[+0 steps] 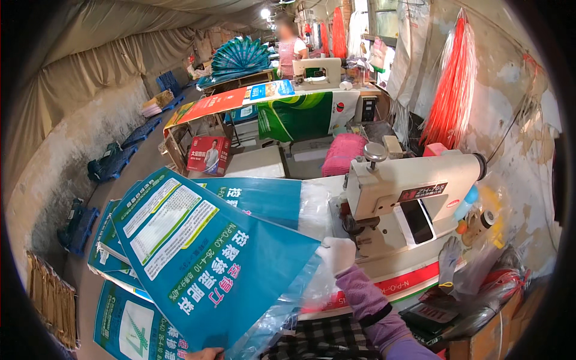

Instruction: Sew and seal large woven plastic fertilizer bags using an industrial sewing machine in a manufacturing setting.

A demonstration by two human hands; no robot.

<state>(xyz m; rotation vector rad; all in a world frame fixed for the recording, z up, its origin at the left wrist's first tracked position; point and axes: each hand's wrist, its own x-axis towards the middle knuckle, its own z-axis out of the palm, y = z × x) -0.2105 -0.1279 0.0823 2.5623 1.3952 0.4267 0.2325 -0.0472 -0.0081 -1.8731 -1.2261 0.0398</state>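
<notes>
Diagonally lengthwise, teal bag point(213, 255), clear liner point(271, 324) toward lower right

The teal printed rectangular sack point(219, 252) at eight o'clock looks like smooth, faintly glossy plastic; the clear plastic film point(279, 315) along its edge is crinkled and shiny. At three, the cream, boxy metal sewing machine point(384, 195) has smooth paint.
</notes>
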